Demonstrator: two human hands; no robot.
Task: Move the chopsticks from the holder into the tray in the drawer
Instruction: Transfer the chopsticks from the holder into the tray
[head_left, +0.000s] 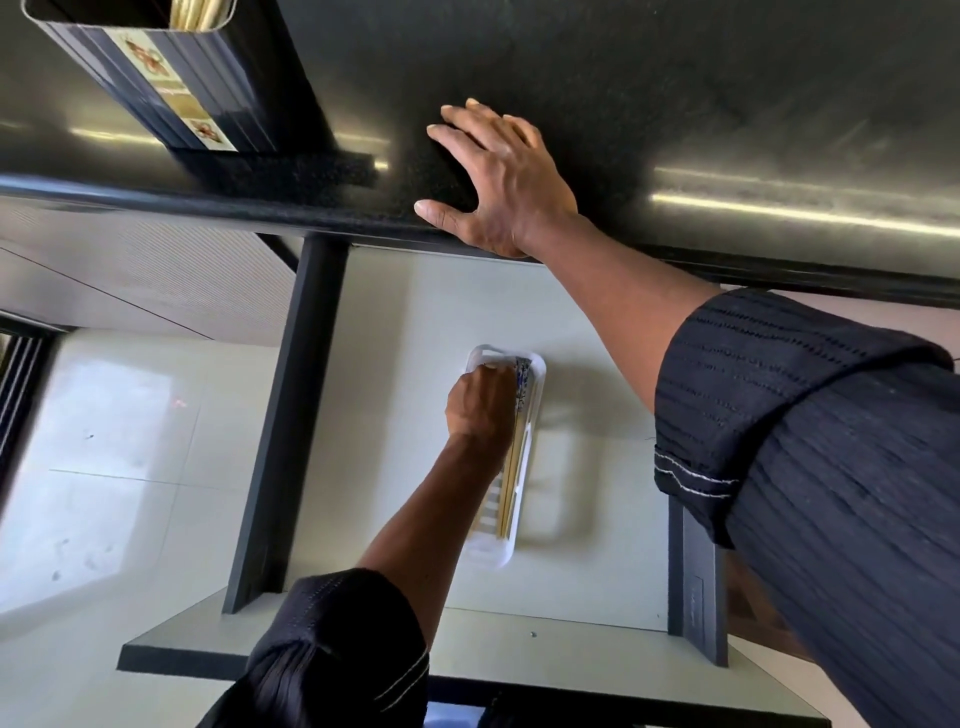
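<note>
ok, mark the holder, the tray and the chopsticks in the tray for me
holder (208, 88): head view, dark ribbed wall beside the label.
tray (488, 556): head view, white rim at the near end.
chopsticks (511, 478): head view, bare wooden shafts lying in the tray.

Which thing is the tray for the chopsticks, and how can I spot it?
Look below the black countertop into the open pale drawer. In its middle lies the tray, where the left hand grips chopsticks. It is the only white, long, slotted thing there.
</note>
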